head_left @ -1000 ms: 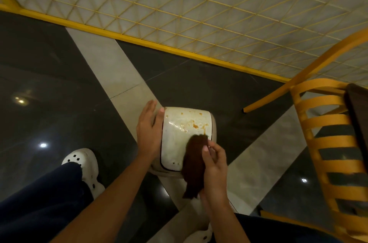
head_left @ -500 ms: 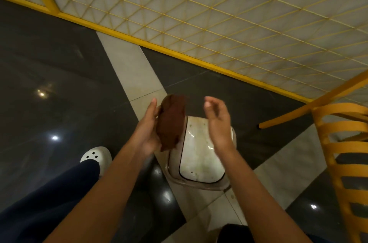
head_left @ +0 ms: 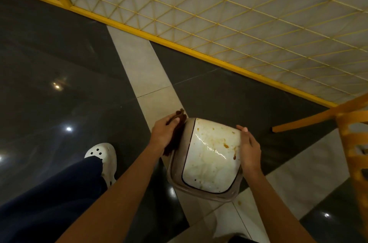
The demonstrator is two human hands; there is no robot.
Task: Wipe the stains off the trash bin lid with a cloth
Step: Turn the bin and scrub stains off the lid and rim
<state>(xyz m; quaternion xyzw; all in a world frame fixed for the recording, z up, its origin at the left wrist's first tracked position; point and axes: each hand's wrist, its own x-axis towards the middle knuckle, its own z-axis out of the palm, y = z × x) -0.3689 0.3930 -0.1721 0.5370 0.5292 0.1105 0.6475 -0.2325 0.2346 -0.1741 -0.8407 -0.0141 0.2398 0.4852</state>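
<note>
Both hands have dropped from mid-air onto the bin since half a second ago. The left hand (head_left: 166, 135) holds the brown cloth (head_left: 175, 141) against the left side of the white trash bin lid (head_left: 209, 163), fingers seemingly curled over it. The right hand (head_left: 250, 149) lies along the lid's right edge, fingers straight. Orange stains (head_left: 226, 145) sit near that hand. A white clog (head_left: 101, 155) stands on the floor (head_left: 59, 63) nearby.
</note>
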